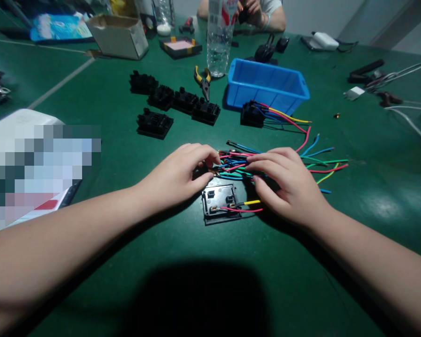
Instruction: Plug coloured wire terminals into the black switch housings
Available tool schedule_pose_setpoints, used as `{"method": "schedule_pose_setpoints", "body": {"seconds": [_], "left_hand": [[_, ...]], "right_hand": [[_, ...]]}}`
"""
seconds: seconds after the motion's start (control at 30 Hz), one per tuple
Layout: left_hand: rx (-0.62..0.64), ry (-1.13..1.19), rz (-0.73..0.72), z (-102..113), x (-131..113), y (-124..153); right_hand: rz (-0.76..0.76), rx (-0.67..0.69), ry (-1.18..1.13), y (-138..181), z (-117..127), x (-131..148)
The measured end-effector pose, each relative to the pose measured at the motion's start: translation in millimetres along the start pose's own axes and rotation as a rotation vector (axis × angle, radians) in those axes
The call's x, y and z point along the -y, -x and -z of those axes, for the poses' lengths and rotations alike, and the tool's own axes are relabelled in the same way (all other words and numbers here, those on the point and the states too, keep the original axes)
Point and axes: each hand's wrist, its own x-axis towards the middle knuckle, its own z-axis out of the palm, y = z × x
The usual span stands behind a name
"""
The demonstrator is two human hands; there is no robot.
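A loose bundle of coloured wires, in red, blue, green and yellow with metal terminals at the left ends, lies between my hands. My left hand is curled at those terminal ends, thumb and index finger on the wires. My right hand rests over the middle of the bundle, fingers stretched out and thumb apart, touching the wires from above. Just below lies a flat black plastic panel, with a yellow and a red wire fitted to it; their far ends go under my right hand.
Behind stand a blue bin, a wired black socket module, yellow-handled pliers, a water bottle and several black modules. A cardboard box stands farther back. Cables lie right. Another person's hands are across the table.
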Motion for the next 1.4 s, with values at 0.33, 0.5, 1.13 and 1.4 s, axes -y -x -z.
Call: {"method": "schedule_pose_setpoints", "body": {"seconds": [0.33, 0.5, 1.13, 1.4], "left_hand": [[-0.026, 0.055, 0.026, 1.3, -2.4, 0.7], [-0.037, 0.052, 0.009, 1.6, -2.2, 1.1], [-0.044, 0.142, 0.090, 0.9, -3.7, 1.9], [0.030, 0.053, 0.046, 3.2, -3.7, 1.0]], "right_hand": [[-0.041, 0.016, 0.009, 1.0, -2.3, -0.6], [-0.030, 0.015, 0.007, 0.7, -2.3, -0.8], [-0.091, -0.091, 0.041, 0.1, -1.3, -0.3], [-0.054, 0.051, -0.048, 0.5, -2.4, -3.1]]}}
